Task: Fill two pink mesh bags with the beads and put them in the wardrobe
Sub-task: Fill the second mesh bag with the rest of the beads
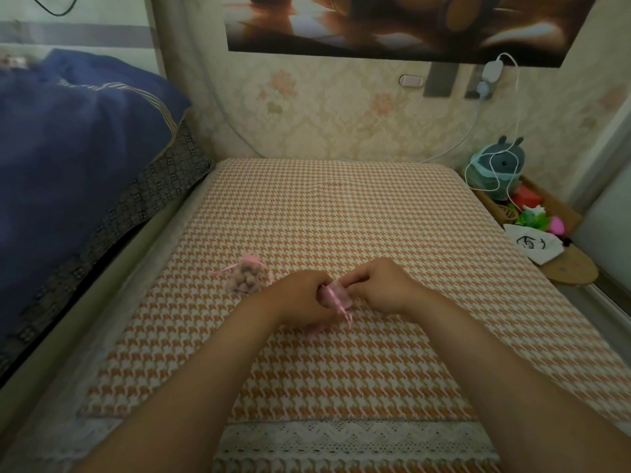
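Where the wrists converge: one pink mesh bag (336,297), pinched by left hand (300,298) and right hand (382,285), each grip curled onto it; filled bag (246,279) beside, on checked cloth (341,216).

Sheer pink mesh bag (246,278) lies on matt woven cloth (341,227).

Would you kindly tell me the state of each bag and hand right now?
Bag on the cloth: filled with beads, drawn closed, lying untouched.
Second bag: held between both hands, contents hidden.
Left hand: grips Second bag.
Right hand: pinches Second bag.
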### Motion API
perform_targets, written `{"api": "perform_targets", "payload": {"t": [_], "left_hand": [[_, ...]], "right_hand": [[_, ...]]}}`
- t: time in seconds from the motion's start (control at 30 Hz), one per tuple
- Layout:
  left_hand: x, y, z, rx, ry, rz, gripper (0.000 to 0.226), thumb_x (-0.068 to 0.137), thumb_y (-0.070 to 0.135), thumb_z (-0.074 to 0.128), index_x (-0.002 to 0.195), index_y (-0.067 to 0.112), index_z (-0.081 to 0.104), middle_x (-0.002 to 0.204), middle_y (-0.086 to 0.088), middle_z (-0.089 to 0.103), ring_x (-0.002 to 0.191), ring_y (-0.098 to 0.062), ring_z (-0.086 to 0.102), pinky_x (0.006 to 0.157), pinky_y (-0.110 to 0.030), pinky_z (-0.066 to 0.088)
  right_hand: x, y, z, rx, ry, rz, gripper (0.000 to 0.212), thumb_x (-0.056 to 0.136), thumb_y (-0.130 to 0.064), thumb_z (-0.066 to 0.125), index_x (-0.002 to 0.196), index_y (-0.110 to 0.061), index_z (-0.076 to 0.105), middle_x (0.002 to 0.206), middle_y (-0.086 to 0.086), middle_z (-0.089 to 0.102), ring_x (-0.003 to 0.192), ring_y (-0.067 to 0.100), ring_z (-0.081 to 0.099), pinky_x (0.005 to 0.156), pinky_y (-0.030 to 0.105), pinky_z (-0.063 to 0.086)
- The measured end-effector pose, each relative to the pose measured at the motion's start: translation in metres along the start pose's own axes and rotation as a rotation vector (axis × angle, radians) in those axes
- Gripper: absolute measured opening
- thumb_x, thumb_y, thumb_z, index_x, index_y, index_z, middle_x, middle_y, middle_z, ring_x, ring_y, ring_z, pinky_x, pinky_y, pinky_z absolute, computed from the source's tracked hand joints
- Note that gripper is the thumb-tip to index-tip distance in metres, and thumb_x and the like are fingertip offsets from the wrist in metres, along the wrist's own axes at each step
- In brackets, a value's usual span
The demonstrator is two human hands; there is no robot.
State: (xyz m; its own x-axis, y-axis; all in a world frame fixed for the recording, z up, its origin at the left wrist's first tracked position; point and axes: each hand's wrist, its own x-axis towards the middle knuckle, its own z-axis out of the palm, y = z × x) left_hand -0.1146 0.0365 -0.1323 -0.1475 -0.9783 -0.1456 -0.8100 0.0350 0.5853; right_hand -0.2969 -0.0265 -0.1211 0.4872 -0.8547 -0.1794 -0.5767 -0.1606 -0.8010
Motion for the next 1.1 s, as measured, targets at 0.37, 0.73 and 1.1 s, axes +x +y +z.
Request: {"api": "perform_targets", "payload": {"t": [0.37, 0.73, 1.1], "left_hand": [[0.002, -0.001, -0.001, 0.069, 0.000, 0.011, 0.034, 0.078, 0.045, 0.077, 0.102, 0.025, 0.062, 0.095, 0.005, 0.063, 0.085, -0.016, 0.062, 0.077, -0.037, 0.055], [0.008, 0.013, -0.006, 0.090, -0.009, -0.056, 0.058, 0.085, 0.058, 0.064, 0.131, 0.025, 0.058, 0.115, 0.005, 0.066, 0.099, -0.014, 0.065, 0.086, -0.034, 0.056], [0.036, 0.054, 0.019, 0.272, 0.126, 0.016, 0.033, 0.092, 0.041, 0.059, 0.121, 0.029, 0.069, 0.112, 0.010, 0.070, 0.102, -0.014, 0.064, 0.091, -0.037, 0.054]], "right_hand": [[-0.004, -0.011, 0.007, -0.011, -0.058, 0.107, 0.048, 0.092, -0.010, 0.063, 0.139, -0.018, 0.058, 0.096, 0.009, 0.069, 0.059, 0.009, 0.058, 0.046, 0.019, 0.040], [-0.007, -0.005, -0.018, 0.026, 0.054, 0.101, 0.038, 0.092, -0.008, 0.060, 0.127, -0.021, 0.064, 0.075, -0.002, 0.077, 0.051, 0.019, 0.061, 0.049, 0.032, 0.053], [-0.008, 0.025, -0.041, -0.405, 0.130, -0.020, 0.017, 0.092, -0.015, 0.070, 0.097, -0.027, 0.081, 0.094, -0.014, 0.072, 0.086, 0.005, 0.064, 0.079, 0.025, 0.054]]}}
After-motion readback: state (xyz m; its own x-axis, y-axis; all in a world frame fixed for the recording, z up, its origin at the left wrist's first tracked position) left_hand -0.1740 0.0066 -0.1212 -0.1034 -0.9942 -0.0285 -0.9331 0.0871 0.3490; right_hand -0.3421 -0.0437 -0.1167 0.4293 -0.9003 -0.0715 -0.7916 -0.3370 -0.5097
